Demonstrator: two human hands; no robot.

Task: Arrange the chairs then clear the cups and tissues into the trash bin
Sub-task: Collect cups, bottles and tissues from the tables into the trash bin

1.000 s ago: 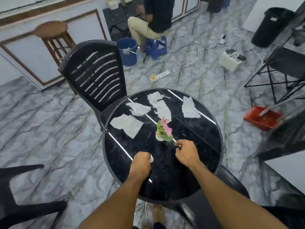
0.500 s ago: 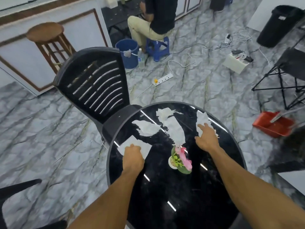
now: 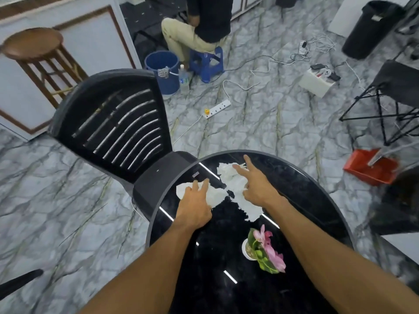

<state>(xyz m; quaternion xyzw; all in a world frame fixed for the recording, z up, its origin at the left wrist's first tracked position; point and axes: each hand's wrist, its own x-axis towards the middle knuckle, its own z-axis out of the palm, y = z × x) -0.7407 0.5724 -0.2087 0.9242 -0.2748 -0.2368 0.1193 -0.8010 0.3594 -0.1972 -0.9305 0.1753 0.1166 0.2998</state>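
1. Head view looks down on a round black table [image 3: 294,193], with both bare forearms reaching across it.
2. The left hand [image 3: 195,202] lies near the table's far-left rim. Its fingers are fairly straight and a little apart, pressing flat on the left tissue [image 3: 216,197].
3. The right hand [image 3: 257,188] is over the table's far side, fingers splayed wide and forefinger pointing away. Its palm rests on the crumpled right tissue [image 3: 232,177]. Whether the thumb pinches the paper I cannot tell.
4. The two tissues lie on the tabletop, nearly meeting between the hands.
5. A small flower pot [image 3: 264,252] stands on the table, nearer the person than both hands.
6. A black slatted chair [image 3: 118,123] stands upright against the table's far-left rim.
7. The black trash bin [image 3: 371,28] stands upright on the marble floor, well apart beyond the table's far-right side.
8. A red dustpan [image 3: 369,167] lies on the floor to the right of the table.
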